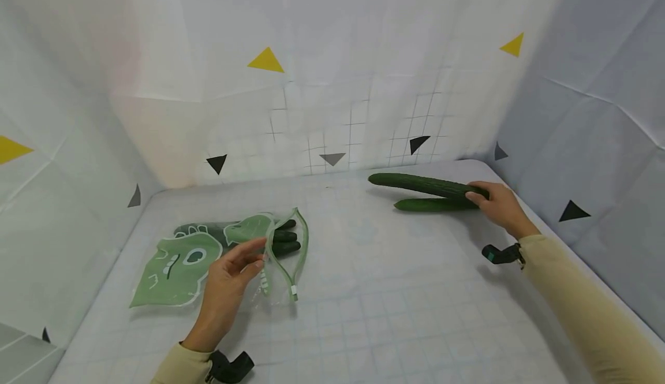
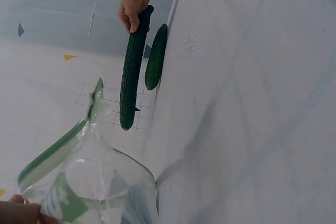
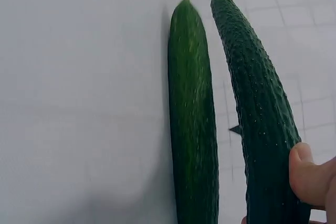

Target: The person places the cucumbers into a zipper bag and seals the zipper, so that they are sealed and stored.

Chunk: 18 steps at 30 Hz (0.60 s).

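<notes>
My right hand [image 1: 496,204] grips a long dark-green cucumber [image 1: 423,184] by its near end, and its far end points left above the table. Just below it a second cucumber [image 3: 191,114] lies on the white surface. On the left, my left hand [image 1: 228,280] pinches the rim of a clear zip bag [image 2: 100,177] with green edging and a green cartoon print. The bag's mouth gapes toward the right. Inside it lie several cucumbers [image 1: 286,237], their ends showing at the opening. The left fingertips are partly cut off in the left wrist view.
White cloth walls with yellow and black triangles stand behind and at both sides of the white table [image 1: 384,291]. The right wall [image 1: 592,124] rises close beside my right forearm. Dark camera mounts sit on both wrists.
</notes>
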{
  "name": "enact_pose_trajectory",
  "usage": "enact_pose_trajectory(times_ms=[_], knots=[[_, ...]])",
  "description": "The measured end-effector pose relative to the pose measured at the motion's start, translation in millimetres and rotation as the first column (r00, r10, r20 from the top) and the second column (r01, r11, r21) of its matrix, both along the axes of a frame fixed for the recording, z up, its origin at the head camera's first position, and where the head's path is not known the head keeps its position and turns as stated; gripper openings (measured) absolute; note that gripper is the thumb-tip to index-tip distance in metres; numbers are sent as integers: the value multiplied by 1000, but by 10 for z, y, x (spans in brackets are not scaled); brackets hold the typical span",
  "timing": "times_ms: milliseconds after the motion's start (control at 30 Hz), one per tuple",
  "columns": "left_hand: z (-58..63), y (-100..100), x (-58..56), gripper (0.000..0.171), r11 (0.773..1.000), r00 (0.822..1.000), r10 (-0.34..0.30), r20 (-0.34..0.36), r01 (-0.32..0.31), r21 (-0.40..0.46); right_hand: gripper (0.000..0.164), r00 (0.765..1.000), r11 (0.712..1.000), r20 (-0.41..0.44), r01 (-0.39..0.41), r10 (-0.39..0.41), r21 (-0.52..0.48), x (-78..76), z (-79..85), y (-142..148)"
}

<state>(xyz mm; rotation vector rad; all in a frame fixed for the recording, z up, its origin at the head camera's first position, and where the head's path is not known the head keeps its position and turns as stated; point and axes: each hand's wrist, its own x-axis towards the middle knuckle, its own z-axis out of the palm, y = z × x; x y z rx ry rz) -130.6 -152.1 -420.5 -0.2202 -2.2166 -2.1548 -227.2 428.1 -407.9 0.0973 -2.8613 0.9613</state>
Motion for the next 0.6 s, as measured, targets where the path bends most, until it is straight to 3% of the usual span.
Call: enact_pose_trajectory(times_ms=[367, 600], knots=[[-13, -3, -2, 44, 1000, 1000, -3, 3, 3, 7, 60, 999, 999, -36, -1, 0, -47, 156, 3, -255], [-13, 1, 1, 45, 1000, 1000, 1, -7, -1, 6, 54, 999, 998, -31, -43, 41, -51, 228, 43, -416]])
